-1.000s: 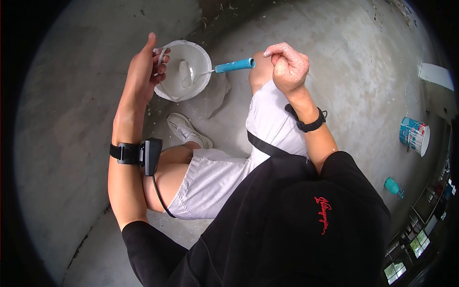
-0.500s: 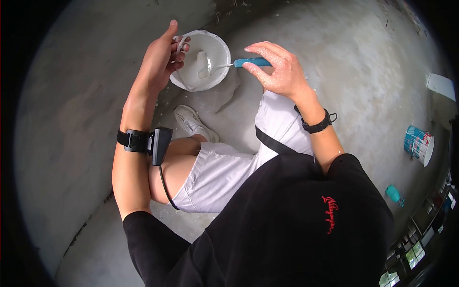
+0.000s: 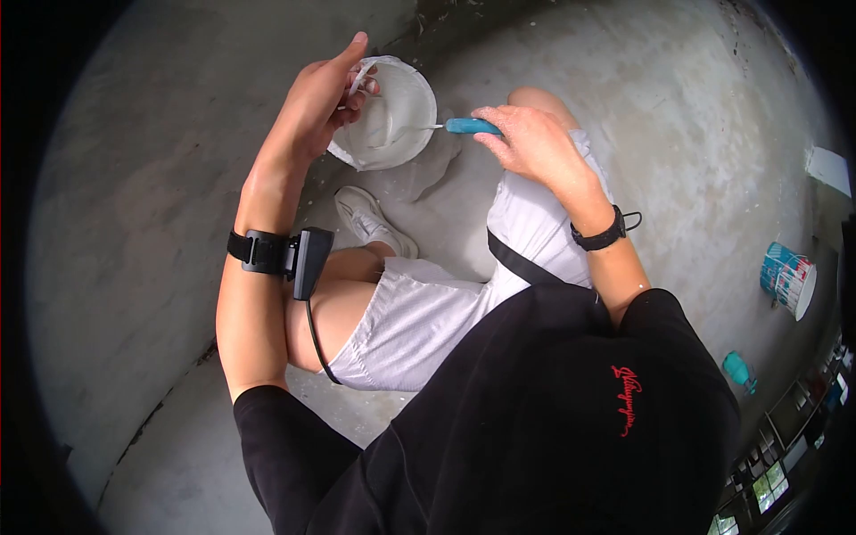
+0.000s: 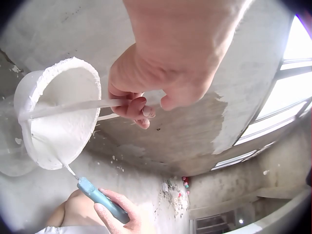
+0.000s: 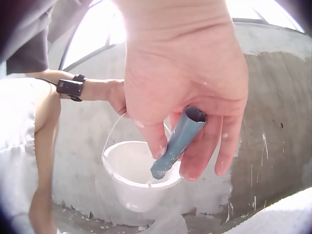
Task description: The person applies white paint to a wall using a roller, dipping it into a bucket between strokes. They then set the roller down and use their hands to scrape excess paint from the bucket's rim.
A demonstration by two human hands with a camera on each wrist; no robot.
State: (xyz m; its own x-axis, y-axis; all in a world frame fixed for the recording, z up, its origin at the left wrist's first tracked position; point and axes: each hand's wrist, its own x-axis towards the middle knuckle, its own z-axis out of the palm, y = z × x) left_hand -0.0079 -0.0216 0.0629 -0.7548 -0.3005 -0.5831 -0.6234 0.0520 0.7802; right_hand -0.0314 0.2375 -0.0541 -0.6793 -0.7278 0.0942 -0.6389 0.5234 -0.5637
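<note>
Thumb and fingers of R hand [image 3: 539,147] are part-closed, w/ blue tubular tool handle [image 5: 178,141] gripped btwn them, hollow end by the palm. Handle's long axis runs from palm out past fingertips, then on as thin pale shaft [image 4: 71,170] over near rim of round white bucket [image 5: 139,197]; can't make out what it ends in. Bucket is just beyond R fingertips, mouth up. R hand is the one on the handle; L hand [image 3: 316,102] is apart from it, across the bucket's mouth, fingers curled round thin white bail [image 4: 78,106], thumb straight. Bucket's below L hand; can't tell if base touches floor.
</note>
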